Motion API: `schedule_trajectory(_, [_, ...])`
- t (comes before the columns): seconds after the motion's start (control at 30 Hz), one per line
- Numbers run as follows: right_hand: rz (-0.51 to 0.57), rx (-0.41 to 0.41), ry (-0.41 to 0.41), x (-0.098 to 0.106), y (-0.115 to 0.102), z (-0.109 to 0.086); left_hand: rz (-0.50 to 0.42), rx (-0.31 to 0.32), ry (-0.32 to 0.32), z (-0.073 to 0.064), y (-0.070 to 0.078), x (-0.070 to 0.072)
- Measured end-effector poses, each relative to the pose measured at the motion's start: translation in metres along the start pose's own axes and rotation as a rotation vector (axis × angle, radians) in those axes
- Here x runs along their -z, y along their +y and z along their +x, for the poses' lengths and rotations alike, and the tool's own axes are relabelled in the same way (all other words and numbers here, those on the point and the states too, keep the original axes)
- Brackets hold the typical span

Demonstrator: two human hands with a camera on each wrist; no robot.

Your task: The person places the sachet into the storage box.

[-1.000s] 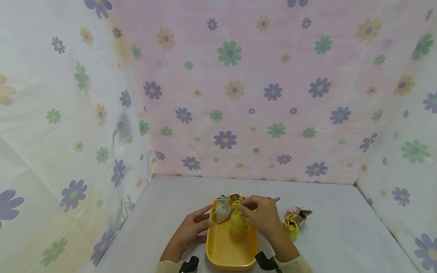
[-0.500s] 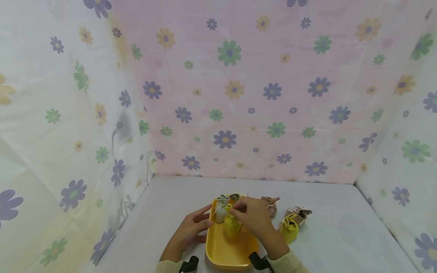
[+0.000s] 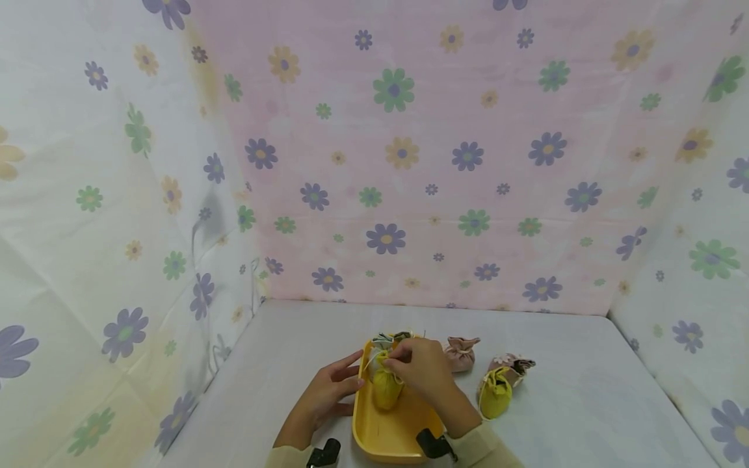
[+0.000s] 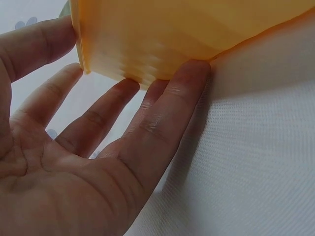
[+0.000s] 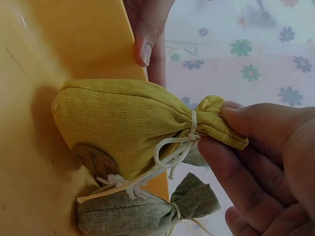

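A yellow cloth drawstring pouch (image 3: 386, 390) hangs upright over the left part of a yellow plastic tray (image 3: 400, 439). Its gathered neck, tied with a white cord, is pinched by my right hand (image 3: 424, 374) between thumb and fingers. In the right wrist view the pouch (image 5: 118, 123) bears a round label, partly in view; whether its base touches the tray floor I cannot tell. Beside it lies a grey-green pouch (image 5: 123, 214). My left hand (image 3: 324, 390) touches the tray's left side with extended fingers; the left wrist view shows the fingertips against the outer wall (image 4: 147, 39).
Right of the tray stand a pink pouch (image 3: 461, 355), another yellow pouch (image 3: 494, 394) and a flower-trimmed pinkish pouch (image 3: 515, 368) behind it. A pale pouch (image 3: 373, 370) sits at the tray's far end, partly hidden. Flowered curtains (image 3: 439, 286) border the white table (image 3: 585, 403).
My right hand has carried the yellow pouch leftward and slightly nearer within the tray. The pink pouch to the right has come into view. My left hand stays put.
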State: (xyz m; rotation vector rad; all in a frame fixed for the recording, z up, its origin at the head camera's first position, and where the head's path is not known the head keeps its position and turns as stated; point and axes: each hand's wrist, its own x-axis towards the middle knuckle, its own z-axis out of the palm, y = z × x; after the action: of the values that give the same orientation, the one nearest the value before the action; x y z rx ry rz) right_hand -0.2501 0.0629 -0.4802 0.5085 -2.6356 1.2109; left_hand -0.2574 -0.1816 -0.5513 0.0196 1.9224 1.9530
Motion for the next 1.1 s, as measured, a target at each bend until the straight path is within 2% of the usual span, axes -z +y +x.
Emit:
schedule_trajectory(0.67, [-0.04, 0.008, -0.046, -0.015, -0.004, 0.007, 0.006, 0.011, 0.009, 0.0, 0.0, 0.0])
schedule_trajectory(1.1, [-0.013, -0.017, -0.08, -0.009, -0.01, 0.001, 0.01, 0.009, 0.016, 0.0, -0.001, -0.001])
